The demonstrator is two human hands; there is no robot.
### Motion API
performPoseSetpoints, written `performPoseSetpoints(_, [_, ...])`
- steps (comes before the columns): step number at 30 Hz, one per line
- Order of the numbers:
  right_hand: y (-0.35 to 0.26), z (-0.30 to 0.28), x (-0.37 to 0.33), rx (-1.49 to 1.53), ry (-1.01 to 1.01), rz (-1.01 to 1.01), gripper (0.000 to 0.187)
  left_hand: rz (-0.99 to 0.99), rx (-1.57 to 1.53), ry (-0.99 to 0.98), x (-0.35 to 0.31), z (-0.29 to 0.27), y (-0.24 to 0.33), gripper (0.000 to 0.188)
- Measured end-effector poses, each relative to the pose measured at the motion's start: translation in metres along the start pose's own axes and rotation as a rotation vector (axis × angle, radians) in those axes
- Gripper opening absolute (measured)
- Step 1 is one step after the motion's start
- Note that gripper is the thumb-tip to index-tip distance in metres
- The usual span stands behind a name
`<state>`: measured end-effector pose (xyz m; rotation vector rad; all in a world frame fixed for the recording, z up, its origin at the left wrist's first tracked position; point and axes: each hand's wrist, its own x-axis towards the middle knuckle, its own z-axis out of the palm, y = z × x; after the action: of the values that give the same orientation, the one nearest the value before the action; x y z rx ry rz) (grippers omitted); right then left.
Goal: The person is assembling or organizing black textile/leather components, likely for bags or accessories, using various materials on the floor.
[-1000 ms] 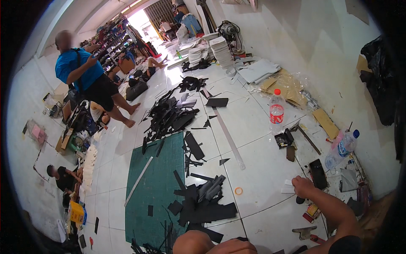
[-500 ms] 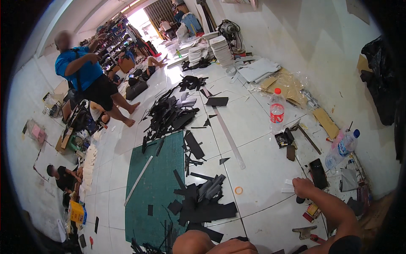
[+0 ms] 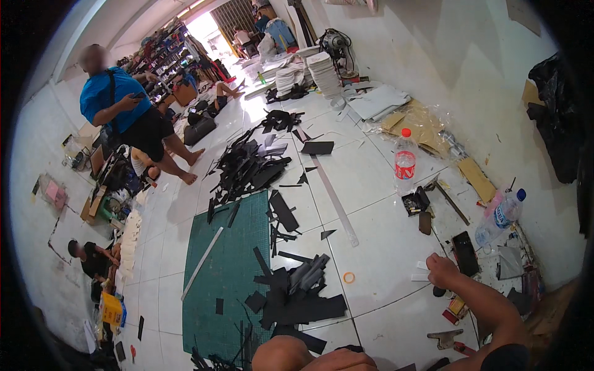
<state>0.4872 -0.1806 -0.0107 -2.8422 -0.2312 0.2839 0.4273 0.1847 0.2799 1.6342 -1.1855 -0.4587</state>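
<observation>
My right hand [image 3: 440,272] is low over the tiles at the right, its fingers curled closed; whatever may be inside them is hidden. Two small white strips [image 3: 420,277] lie beside its fingertips, and a small dark rounded thing [image 3: 439,291] shows just under it. Beyond the wrist lies a black phone [image 3: 465,253]. My left hand cannot be made out; only bent bare limbs show at the lower edge. In front of them a green cutting mat [image 3: 201,272] carries a pale ruler [image 3: 203,264] and black offcuts [image 3: 303,309] that spill onto the floor.
A red-capped bottle [image 3: 405,164] and a blue-capped bottle [image 3: 500,217] stand at the right. A clear long ruler [image 3: 334,198] lies mid-floor near an orange ring [image 3: 349,277]. Farther off is a black scrap heap [image 3: 247,167]. A person in blue [image 3: 120,96] stands at the left; others sit.
The standing person has lowered their raised arms and now holds a phone-like thing before the chest. My right hand has stayed almost in place, its fingers slightly more curled.
</observation>
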Motion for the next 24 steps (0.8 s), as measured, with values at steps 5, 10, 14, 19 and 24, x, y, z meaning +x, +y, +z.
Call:
performPoseSetpoints(5, [0.000, -0.001, 0.000, -0.002, 0.106, -0.046, 0.022, -0.008, 0.046, -0.008, 0.001, -0.001, 0.005, 0.017])
performPoseSetpoints(10, [0.002, 0.002, 0.001, -0.069, 0.070, -0.052, 0.021, -0.011, 0.038, -0.026, 0.001, -0.002, 0.003, 0.019])
performPoseSetpoints(14, [0.004, 0.006, 0.000, -0.056, 0.094, -0.064, 0.021, -0.004, 0.021, -0.028, 0.002, -0.002, 0.005, 0.019])
performPoseSetpoints(19, [-0.001, -0.003, 0.000, -0.064, 0.057, -0.059, 0.022, 0.010, 0.018, -0.020, 0.000, -0.002, 0.004, 0.019])
performPoseSetpoints(24, [-0.001, 0.000, -0.001, -0.078, 0.072, -0.053, 0.023, 0.026, 0.037, -0.008, 0.000, 0.000, 0.005, 0.018])
